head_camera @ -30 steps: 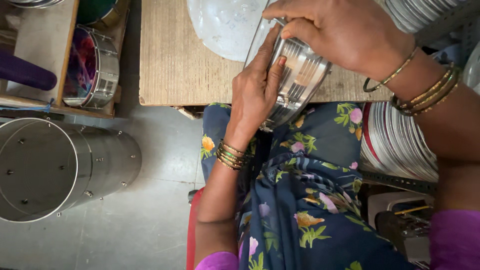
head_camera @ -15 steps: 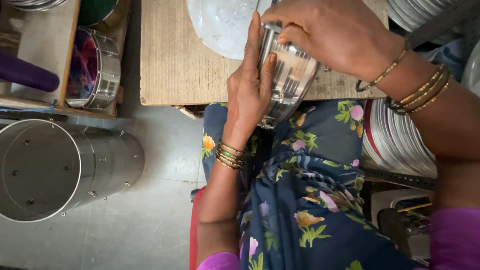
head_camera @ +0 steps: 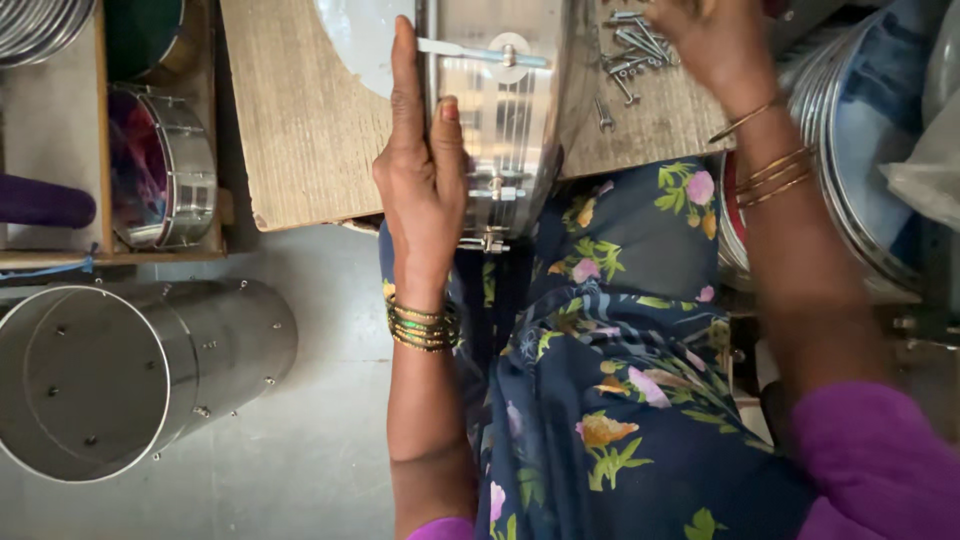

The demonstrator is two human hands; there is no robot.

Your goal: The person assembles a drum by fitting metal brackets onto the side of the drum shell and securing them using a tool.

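Note:
A shiny steel drum shell (head_camera: 505, 120) with small bolts along its side rests on the edge of a wooden board (head_camera: 295, 130) and against my lap. My left hand (head_camera: 420, 170) lies flat along its left side, fingers stretched out, steadying it. My right hand (head_camera: 710, 45) is at the top right, over a heap of small metal screws and bolts (head_camera: 630, 55) on the board; whether its fingers hold one I cannot tell. A round translucent drum skin (head_camera: 365, 45) lies on the board behind the shell.
A larger bare steel cylinder (head_camera: 130, 375) lies on its side on the grey floor at left. A finished small drum (head_camera: 165, 165) sits in a wooden rack above it. Stacked metal rings (head_camera: 850, 170) stand at the right.
My right hand has left the steel shell and moved up to the right, over the screws. The shell now stands more upright under my left hand; the view has shifted.

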